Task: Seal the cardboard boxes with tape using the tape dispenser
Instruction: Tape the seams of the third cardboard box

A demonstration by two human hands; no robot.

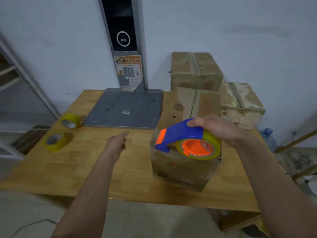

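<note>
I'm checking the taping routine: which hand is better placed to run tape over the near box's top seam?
Probably right: the right hand grips the tape dispenser above the near box; the left hand holds nothing.

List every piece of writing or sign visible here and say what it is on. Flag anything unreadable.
Poster on the grey scanner stand: an orange headline in Chinese characters, too blurred to quote with certainty, above a QR code; the small print is unreadable.
Nearest cardboard box, front face: a red and green logo, too blurred to read.
Same box, top flap: a red rectangular stamp, unreadable.
Small label on the stand's base plate: unreadable.
Tape dispenser: no writing visible.
</note>
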